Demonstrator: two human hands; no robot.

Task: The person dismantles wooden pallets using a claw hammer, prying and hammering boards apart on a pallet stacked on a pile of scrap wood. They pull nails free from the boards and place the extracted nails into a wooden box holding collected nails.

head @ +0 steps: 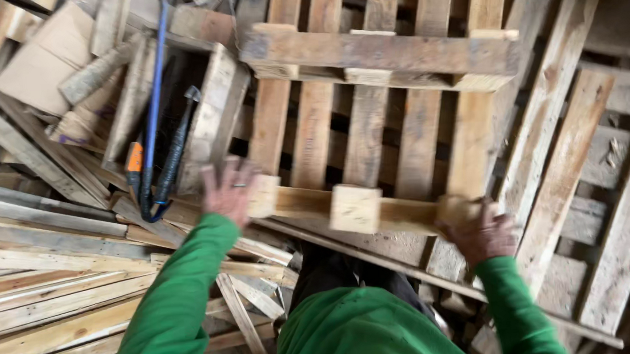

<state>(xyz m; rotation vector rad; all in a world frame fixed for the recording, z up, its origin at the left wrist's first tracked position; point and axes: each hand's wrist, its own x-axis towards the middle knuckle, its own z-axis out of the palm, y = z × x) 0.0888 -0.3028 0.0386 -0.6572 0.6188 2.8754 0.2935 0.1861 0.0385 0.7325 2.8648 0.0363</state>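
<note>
A wooden pallet (369,115) of pale slats stands tilted in front of me, its near stringer with square blocks (355,209) at waist height. My left hand (227,190) lies with fingers spread against the left end of that stringer. My right hand (483,234) grips the block at the stringer's right end. Both arms wear green sleeves.
Loose planks and slats (52,288) are piled at the left. A blue-handled pry bar (152,114) and a black tool with an orange grip (173,153) lean in a gap at upper left. More pallets (592,182) lie on the right.
</note>
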